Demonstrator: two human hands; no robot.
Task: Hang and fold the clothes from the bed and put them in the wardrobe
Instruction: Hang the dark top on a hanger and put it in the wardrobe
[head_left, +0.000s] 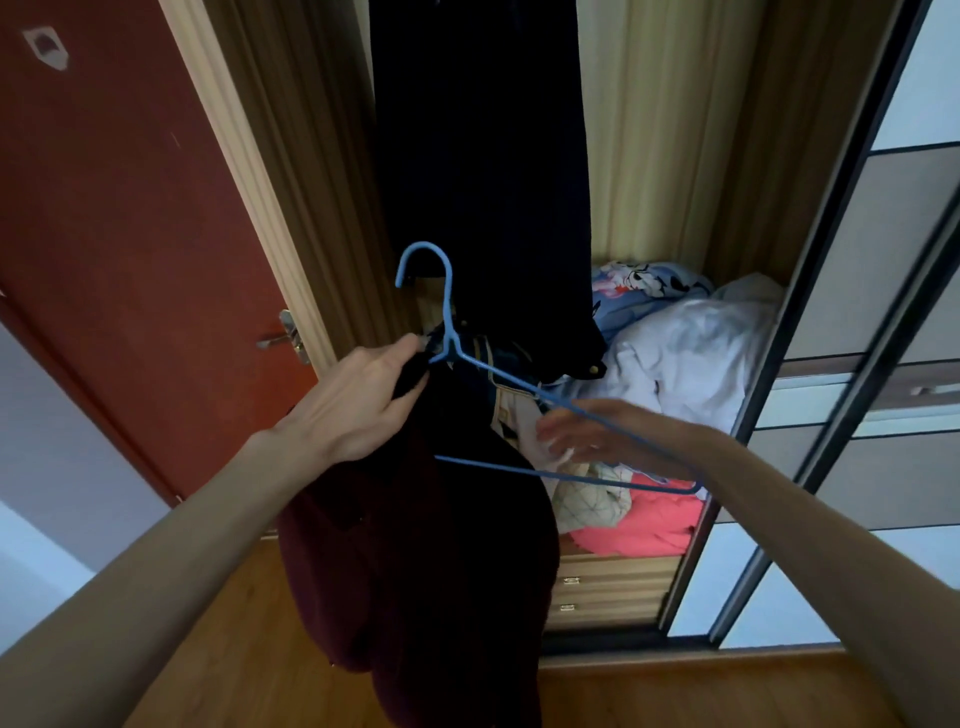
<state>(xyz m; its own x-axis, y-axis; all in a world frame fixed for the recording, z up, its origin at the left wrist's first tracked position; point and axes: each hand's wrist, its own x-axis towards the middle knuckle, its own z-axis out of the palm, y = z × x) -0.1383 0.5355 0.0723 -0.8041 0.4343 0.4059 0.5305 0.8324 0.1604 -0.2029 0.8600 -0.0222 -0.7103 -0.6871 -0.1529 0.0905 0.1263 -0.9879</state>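
Observation:
A dark maroon garment (421, 561) hangs from a blue wire hanger (451, 332) in front of the open wardrobe (670, 156). My left hand (358, 400) grips the garment's top edge at the hanger's neck. My right hand (592, 434) is blurred, fingers spread and relaxed, just behind the hanger's right arm and holding nothing. A long dark garment (483, 171) hangs inside the wardrobe directly behind the hanger's hook.
Crumpled clothes lie piled on the wardrobe shelf: white (685, 353), blue patterned (644, 286) and pink (644, 519). Drawers (608, 592) sit below them. A red door (130, 234) stands at the left, the sliding wardrobe door (857, 322) at the right. Wooden floor lies below.

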